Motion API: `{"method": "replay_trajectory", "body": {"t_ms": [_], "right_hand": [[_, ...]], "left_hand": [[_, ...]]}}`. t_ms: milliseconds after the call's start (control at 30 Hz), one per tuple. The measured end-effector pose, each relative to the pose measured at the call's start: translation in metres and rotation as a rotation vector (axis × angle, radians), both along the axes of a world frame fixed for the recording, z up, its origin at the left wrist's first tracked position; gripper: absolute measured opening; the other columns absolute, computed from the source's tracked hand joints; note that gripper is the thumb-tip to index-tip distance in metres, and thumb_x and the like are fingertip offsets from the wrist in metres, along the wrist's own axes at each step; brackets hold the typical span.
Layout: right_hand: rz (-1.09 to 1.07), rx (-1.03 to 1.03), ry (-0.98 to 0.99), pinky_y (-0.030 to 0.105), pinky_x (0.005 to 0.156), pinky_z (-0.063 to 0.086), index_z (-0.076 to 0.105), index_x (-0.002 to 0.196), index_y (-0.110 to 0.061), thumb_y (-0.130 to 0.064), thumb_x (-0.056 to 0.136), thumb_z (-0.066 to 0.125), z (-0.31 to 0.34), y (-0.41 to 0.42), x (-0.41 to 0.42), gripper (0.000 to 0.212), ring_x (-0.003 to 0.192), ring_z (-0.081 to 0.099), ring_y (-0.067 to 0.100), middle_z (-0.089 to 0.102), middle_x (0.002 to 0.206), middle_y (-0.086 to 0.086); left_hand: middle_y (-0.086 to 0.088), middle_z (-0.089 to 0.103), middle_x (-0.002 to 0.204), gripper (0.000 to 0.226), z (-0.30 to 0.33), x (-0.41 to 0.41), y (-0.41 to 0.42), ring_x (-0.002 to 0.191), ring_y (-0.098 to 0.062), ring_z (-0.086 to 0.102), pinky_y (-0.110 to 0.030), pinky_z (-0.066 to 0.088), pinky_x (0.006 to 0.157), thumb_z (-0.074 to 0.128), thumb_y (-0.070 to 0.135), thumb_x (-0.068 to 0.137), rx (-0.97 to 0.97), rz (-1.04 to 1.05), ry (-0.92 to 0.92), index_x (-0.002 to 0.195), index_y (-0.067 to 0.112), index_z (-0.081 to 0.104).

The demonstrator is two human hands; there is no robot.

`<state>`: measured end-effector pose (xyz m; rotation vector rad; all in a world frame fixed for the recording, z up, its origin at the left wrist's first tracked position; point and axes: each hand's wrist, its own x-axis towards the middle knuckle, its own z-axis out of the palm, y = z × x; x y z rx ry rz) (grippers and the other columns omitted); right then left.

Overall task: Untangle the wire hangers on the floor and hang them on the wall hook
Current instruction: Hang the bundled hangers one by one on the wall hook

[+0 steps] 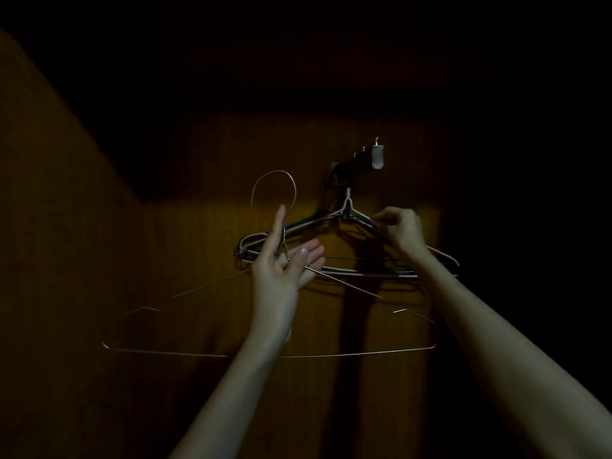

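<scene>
Holding thin wire hanger [331, 283] | left hand [281, 263] loosely | right hand [402, 228] pinching hung hangers [347, 226]

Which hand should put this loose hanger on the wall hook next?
Probably the left hand: it already holds the loose wire hanger at its neck. The right hand is busy on the hung hangers under the hook rack.
</scene>
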<state>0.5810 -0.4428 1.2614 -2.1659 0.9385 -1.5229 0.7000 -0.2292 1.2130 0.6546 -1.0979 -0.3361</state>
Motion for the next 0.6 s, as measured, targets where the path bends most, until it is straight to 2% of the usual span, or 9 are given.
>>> {"method": "replay_trajectory", "body": {"t_ms": [67,200,333,467,600], "right_hand": [[-0.026,-0.035,0.004,0.017,0.069,0.042,0.068,0.099,-0.006,0.000,0.089,0.056,-0.001,0.001,0.001,0.017,0.097,0.052,0.014,0.055,0.108,0.006],[-0.057,-0.054,0.014,0.023,0.077,0.042,0.069,0.104,-0.008,-0.006,0.090,0.057,-0.003,0.005,-0.002,0.019,0.103,0.052,0.018,0.053,0.114,0.008],[-0.071,-0.083,0.060,0.022,0.084,0.042,0.064,0.116,-0.012,-0.010,0.090,0.058,-0.007,0.020,-0.007,0.027,0.110,0.052,0.018,0.053,0.124,0.009],[-0.005,-0.101,0.024,0.024,0.083,0.045,0.063,0.114,-0.013,-0.012,0.089,0.058,-0.016,0.055,-0.019,0.025,0.103,0.053,0.013,0.055,0.118,0.005],[0.088,-0.149,0.021,0.010,0.080,0.040,0.065,0.109,-0.013,-0.012,0.090,0.057,-0.030,0.109,-0.030,0.021,0.101,0.053,0.006,0.059,0.110,-0.005]], "left_hand": [[-0.015,0.067,0.105,0.058,-0.002,0.000,-0.002,0.098,-0.020,0.068,-0.023,0.055,0.079,0.053,0.005,0.088,-0.001,-0.008,0.002,0.128,0.044,0.036],[-0.014,0.067,0.104,0.060,-0.006,-0.001,-0.004,0.099,-0.021,0.068,-0.023,0.054,0.079,0.054,0.007,0.088,0.016,-0.022,0.007,0.133,0.041,0.032],[-0.014,0.067,0.104,0.061,-0.008,-0.003,-0.003,0.098,-0.020,0.069,-0.023,0.055,0.080,0.052,0.004,0.090,0.017,-0.014,0.001,0.135,0.039,0.031],[-0.017,0.066,0.106,0.061,-0.009,-0.007,0.003,0.098,-0.020,0.068,-0.024,0.054,0.081,0.049,0.001,0.092,0.007,-0.002,-0.004,0.136,0.040,0.029],[-0.012,0.065,0.104,0.061,-0.009,-0.011,0.015,0.096,-0.017,0.068,-0.023,0.055,0.080,0.049,0.002,0.093,0.008,0.027,0.001,0.135,0.041,0.027]]}}
